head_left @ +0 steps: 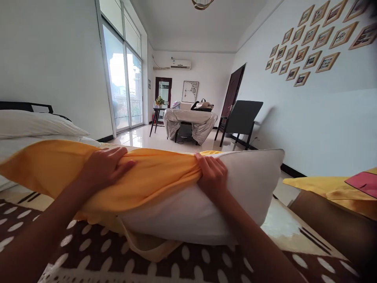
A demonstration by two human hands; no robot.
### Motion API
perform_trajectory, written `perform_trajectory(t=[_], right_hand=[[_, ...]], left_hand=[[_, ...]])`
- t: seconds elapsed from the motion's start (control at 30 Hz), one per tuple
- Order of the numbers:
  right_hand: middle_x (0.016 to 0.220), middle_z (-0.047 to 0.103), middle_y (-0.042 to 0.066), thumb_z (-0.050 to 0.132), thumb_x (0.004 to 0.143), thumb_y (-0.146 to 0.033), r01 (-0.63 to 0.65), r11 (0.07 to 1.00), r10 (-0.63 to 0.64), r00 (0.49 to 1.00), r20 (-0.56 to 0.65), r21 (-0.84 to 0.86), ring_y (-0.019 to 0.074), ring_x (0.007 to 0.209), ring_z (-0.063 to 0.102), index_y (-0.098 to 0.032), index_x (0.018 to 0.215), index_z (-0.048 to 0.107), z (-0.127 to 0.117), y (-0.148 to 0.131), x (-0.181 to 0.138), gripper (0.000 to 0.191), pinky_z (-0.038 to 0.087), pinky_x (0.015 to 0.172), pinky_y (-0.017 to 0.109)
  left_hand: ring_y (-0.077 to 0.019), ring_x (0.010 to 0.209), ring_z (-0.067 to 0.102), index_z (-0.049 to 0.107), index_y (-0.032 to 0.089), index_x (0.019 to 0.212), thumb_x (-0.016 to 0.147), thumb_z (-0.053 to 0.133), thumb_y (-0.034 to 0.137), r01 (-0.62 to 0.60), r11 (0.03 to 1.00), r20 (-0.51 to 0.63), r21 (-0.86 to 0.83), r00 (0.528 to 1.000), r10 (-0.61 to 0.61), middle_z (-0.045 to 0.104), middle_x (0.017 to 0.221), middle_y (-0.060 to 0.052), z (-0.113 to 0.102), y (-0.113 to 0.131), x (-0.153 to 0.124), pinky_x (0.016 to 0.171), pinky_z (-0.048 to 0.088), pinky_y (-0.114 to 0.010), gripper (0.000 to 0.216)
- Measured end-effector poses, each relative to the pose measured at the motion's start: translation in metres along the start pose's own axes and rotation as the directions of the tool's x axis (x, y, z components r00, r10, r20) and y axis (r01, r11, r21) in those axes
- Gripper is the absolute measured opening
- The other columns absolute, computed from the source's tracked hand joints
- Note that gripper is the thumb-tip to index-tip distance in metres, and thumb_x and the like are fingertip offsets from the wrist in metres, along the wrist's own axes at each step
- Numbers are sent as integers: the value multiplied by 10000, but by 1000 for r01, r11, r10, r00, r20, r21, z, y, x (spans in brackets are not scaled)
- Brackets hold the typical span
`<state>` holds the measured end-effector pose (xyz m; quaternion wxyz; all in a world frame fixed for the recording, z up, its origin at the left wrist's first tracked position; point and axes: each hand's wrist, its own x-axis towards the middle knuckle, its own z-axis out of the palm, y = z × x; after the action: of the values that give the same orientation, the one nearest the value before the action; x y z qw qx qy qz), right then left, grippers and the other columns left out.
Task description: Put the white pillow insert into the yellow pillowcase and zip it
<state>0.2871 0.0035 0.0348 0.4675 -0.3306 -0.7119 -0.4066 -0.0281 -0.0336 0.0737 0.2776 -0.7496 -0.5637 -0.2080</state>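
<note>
A white pillow (235, 196) lies across the brown spotted bedspread (118, 255) right in front of the person, its right end bare and its left part inside a yellow pillowcase (53, 165). The left hand (104, 165) rests flat on top of the covered part, fingers lying close together and curled lightly over the cloth, which seems to hold the pillow down so it does not slide. The right hand (212, 175) is at the open edge of the pillowcase, where the cloth bunches into folds; its fingers are closed and pinching that gathered hem against the pillow, a grip that suits holding the opening in place. The pillow sits on the bed edge nearest the person, propped slightly upward, so both hands can reach over it. Another white pillow (35, 124) lies at the head of the bed on the left. On the right, a yellow cloth (324, 186) with a red card (363, 182) on it sits well apart from the hands
</note>
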Motion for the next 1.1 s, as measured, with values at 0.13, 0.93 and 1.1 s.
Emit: perform_trajectory(t=[0.13,0.93,1.1], right_hand=[[833,715,60,474,842,-118,-117,987,147,928,342,-107,195,801,605,-168,922,663,3,10,15,212,309,817,328],[777,621,94,370,927,-129,-61,989,93,963,253,-134,187,674,574,-129,1164,585,-58,-38,59,320,397,638,330],[697,649,163,417,847,-27,134,990,-108,586,803,36,219,588,593,-13,970,631,-18,-118,-45,247,384,480,308]], left_hand=[[-225,631,555,453,215,674,827,327,715,21,1000,-32,-2,999,-21,574,619,-30,7,-2,-10,601,316,-308,538],[-197,931,466,516,153,841,945,411,420,97,991,-406,95,912,-51,573,896,-43,15,-30,51,936,260,-483,305],[-341,1125,511,631,162,855,848,391,145,103,993,70,-64,993,-99,629,1151,-163,122,0,-25,958,265,-567,241]])
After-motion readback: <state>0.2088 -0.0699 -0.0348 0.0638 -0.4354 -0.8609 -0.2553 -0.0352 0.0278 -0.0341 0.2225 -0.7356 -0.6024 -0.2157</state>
